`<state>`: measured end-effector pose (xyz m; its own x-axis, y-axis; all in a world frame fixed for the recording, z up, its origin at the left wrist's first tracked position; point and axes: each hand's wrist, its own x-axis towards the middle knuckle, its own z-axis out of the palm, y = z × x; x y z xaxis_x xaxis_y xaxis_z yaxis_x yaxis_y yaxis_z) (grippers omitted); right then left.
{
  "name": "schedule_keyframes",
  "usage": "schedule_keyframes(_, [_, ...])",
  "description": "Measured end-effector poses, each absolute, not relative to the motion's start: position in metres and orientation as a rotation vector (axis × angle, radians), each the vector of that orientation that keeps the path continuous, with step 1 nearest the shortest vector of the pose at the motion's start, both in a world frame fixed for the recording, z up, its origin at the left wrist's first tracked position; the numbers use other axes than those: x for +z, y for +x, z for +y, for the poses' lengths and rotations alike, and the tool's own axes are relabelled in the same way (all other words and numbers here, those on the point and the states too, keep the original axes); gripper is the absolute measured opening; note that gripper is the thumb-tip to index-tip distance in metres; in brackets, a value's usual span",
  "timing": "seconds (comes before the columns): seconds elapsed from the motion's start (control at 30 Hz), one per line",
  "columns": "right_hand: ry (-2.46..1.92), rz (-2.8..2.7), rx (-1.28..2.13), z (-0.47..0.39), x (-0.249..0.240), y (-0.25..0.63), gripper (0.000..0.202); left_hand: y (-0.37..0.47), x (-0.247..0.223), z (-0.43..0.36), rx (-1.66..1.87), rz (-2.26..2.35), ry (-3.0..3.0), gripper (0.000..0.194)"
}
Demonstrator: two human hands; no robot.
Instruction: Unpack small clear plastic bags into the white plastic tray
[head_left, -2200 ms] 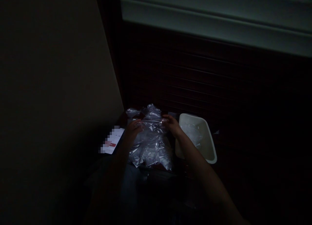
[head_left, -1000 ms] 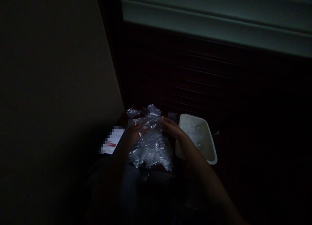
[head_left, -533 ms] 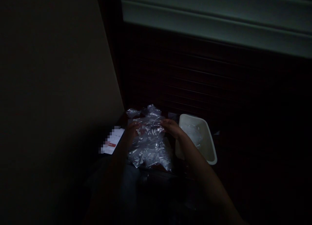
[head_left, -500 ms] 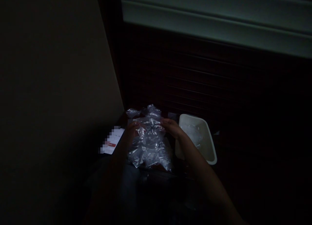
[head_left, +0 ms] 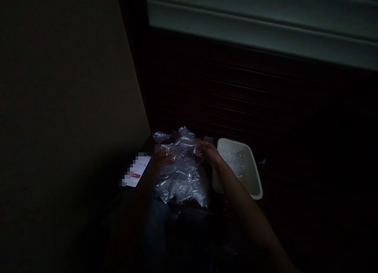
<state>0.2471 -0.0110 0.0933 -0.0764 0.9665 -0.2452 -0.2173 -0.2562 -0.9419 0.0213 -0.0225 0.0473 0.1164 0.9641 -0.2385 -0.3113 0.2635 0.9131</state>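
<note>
- Closest, lower centre of frame: a crinkly heap of clear plastic.
- Phone sits left of that; white tub is on the right with more plastic in it.
- Left hand is at the left end of a clear sheet, mid-frame, fingers slightly spread. Too dark to tell if they're gripping.
- Right hand has the other end, fingers narrow, pinching film I think.
- What's new: half a second ago the sheet lay flatter; now its right end rides higher. I'd guess it's mid-adjustment, not let go.
- Far edge runs left to right, tipping up rightward. Long axis probably follows, but creases hide which end's the mouth.
- Behind: a crumpled bundle.
</note>
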Motion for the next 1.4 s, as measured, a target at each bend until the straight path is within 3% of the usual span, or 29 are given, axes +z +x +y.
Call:
schedule_keyframes(0.37, [-1.207,-1.044,1.480,-0.013,0.091,0.245,0.040,0.019,0.049,-0.021,1.124,1.083,0.826,0.036])
schedule_keyframes(0.57, [-1.239,-1.016,1.400,-0.011,0.086,0.246,0.032,0.021,0.055,-0.027,1.164,1.023,0.774,0.035])
schedule_keyframes(0.87, [-1.233,-1.050,1.439,-0.012,0.089,0.245,0.043,0.020,0.045,-0.022,1.133,1.063,0.788,0.037])
schedule_keyframes(1.4, [-1.339,-0.950,1.393,-0.012,0.093,0.243,0.032,0.020,0.043,-0.019,1.186,1.077,0.775,0.036])
